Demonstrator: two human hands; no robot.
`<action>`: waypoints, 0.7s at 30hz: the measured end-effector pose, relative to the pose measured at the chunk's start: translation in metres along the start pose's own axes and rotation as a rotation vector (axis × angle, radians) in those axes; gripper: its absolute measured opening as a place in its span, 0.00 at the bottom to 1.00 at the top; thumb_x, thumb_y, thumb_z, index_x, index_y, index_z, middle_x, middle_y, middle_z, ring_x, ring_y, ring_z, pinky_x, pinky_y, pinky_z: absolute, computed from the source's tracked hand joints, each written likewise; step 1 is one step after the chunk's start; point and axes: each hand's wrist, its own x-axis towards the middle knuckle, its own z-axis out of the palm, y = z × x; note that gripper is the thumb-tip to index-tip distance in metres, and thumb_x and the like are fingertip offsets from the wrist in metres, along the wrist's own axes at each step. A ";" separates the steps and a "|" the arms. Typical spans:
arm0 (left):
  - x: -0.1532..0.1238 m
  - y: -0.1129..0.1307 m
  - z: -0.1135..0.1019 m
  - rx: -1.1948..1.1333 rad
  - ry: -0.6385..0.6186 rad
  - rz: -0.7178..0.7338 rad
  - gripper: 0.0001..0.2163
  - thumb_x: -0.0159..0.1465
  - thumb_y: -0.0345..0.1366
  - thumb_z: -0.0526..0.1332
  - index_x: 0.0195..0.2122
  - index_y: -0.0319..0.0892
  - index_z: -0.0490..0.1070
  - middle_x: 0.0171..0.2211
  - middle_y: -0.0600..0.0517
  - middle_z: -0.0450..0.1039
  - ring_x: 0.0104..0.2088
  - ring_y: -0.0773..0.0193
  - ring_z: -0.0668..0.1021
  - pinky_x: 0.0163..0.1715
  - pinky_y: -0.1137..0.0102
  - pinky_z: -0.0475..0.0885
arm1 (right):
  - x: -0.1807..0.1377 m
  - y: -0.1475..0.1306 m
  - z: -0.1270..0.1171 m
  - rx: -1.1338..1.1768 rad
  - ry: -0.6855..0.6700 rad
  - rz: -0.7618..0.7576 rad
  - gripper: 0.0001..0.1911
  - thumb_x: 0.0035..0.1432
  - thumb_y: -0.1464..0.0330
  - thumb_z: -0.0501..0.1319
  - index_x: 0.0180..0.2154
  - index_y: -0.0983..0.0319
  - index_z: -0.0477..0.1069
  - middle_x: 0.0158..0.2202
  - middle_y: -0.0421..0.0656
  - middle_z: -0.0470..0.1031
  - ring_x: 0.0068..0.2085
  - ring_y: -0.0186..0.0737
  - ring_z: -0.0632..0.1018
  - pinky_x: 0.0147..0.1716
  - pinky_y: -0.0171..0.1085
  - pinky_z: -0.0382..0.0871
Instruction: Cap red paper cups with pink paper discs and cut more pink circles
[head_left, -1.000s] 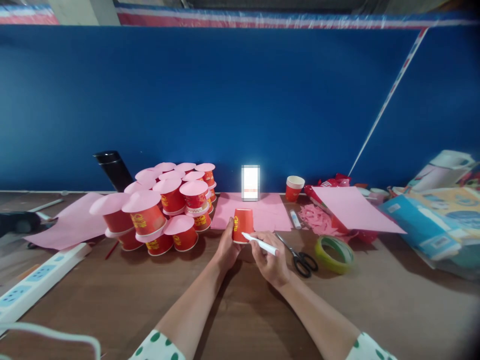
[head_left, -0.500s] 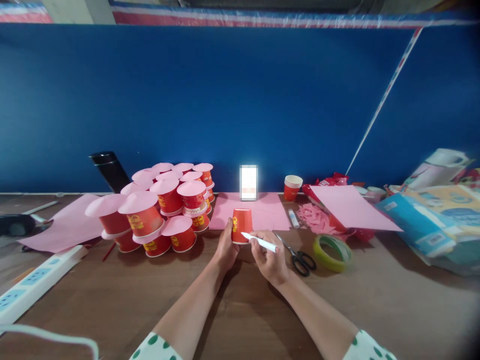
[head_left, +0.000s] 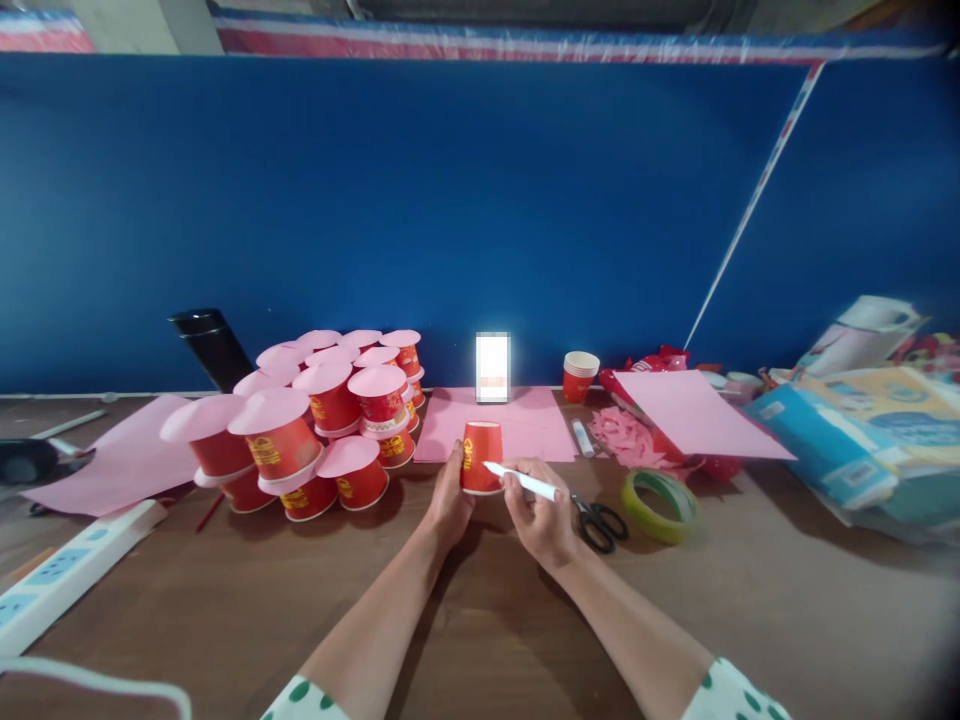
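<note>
A red paper cup with yellow print is held upside down by my left hand, whose fingers wrap round its left side. My right hand is closed on a white marker pen. The pen's tip points left and is at the front of the cup; whether it touches the surface I cannot tell. Just behind the cup, pink paper sheets lie on the table. Black-handled scissors rest right of my right hand, their blades partly hidden by it.
Stacked red cups with pink paper tops stand at left, near a power strip and a black flask. A lit phone leans at the back. Rightward are nested cups, a glue stick, yellow tape and pink scraps.
The whole view has shifted slightly. Both hands keep their hold on the cup and marker, with the pen tip still at the cup's front.
</note>
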 end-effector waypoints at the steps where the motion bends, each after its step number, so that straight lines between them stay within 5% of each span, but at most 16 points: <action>1: 0.000 0.000 0.000 0.005 -0.001 -0.003 0.16 0.55 0.47 0.61 0.32 0.37 0.70 0.29 0.50 0.75 0.29 0.64 0.76 0.36 0.70 0.69 | 0.000 0.000 0.000 -0.010 0.004 0.004 0.06 0.60 0.73 0.52 0.35 0.62 0.67 0.29 0.45 0.74 0.31 0.38 0.74 0.31 0.38 0.69; 11: 0.001 -0.002 -0.002 0.010 0.012 -0.039 0.18 0.55 0.48 0.61 0.36 0.36 0.71 0.31 0.48 0.76 0.35 0.60 0.77 0.38 0.68 0.69 | 0.002 0.002 -0.003 -0.029 0.053 0.056 0.06 0.59 0.74 0.53 0.34 0.62 0.67 0.28 0.44 0.73 0.31 0.38 0.75 0.32 0.36 0.69; 21: 0.003 -0.003 -0.005 -0.008 0.072 -0.060 0.16 0.55 0.46 0.63 0.35 0.36 0.71 0.30 0.50 0.74 0.29 0.66 0.74 0.36 0.70 0.69 | 0.002 0.008 -0.004 -0.023 0.104 0.136 0.06 0.60 0.72 0.52 0.33 0.62 0.68 0.27 0.45 0.74 0.29 0.39 0.76 0.30 0.36 0.70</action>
